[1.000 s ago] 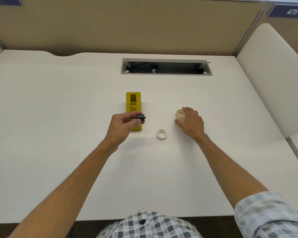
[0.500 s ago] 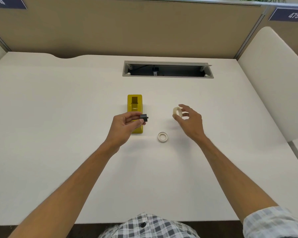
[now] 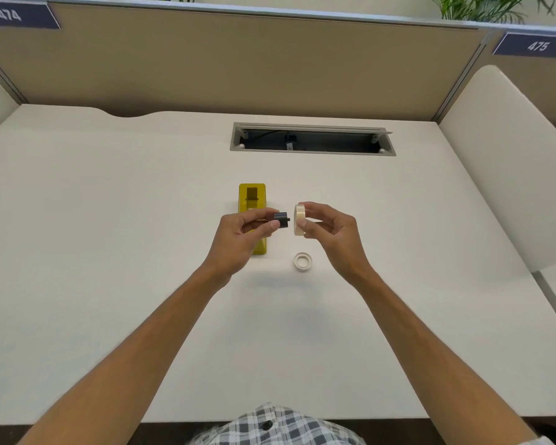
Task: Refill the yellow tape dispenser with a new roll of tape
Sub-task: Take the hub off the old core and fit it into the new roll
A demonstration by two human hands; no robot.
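Left hand (image 3: 243,234): raised above the surface, thumb and fingers pinched on a small black spindle (image 3: 282,220), its stub end pointing right toward the other hand.
Right hand (image 3: 329,234): raised level with the left, thumb and forefinger clamped on the new tape roll (image 3: 299,219), held on edge so one flat face looks at the spindle.
Spindle and roll: just beside each other with a thin gap between them; not touching as far as I can see.
Yellow tape dispenser (image 3: 253,203): lying on the white surface (image 3: 109,252) behind and under the left hand, long axis running away from the person; its near half is partly hidden by that hand. The cradle looks open and dark.
Empty core ring (image 3: 302,261): flat on the surface, near the dispenser's near right corner and below the raised hands, apart from both.
Cable slot (image 3: 312,141): a long grey opening set in the surface, well behind the dispenser.
Partition (image 3: 238,65): tan panel along the back edge, with number plates 474 (image 3: 10,15) and 475 (image 3: 537,45) at the top corners.
Person: bare forearms, a checked shirt (image 3: 270,427) at the bottom edge.
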